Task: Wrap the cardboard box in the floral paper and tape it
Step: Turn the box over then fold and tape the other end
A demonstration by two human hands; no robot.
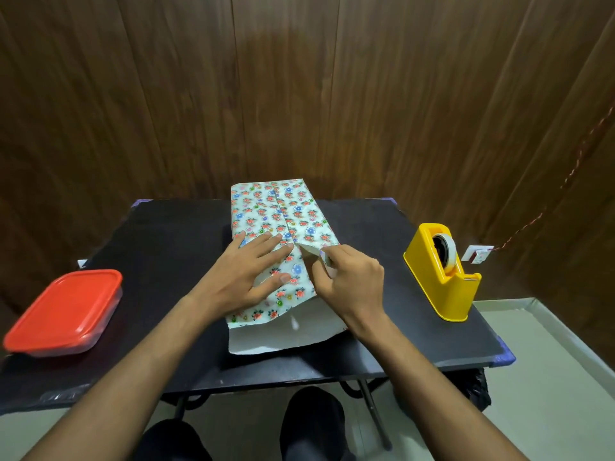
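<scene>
The floral paper (266, 211) is folded around the box in the middle of the black table (166, 244), with a seam running down its top; the cardboard itself is hidden. The paper's white underside (283, 337) sticks out flat at the near end. My left hand (246, 274) lies flat with fingers spread, pressing the left flap near the seam. My right hand (349, 281) pinches the lifted edge of the right flap, and a small pale strip, maybe tape, shows at its fingertips. A yellow tape dispenser (442, 277) stands at the right.
A clear container with a red lid (63, 311) sits at the table's near left. A wood-panelled wall stands close behind the table. A wall socket (477, 254) with a red cord is behind the dispenser. My knees show under the table's near edge.
</scene>
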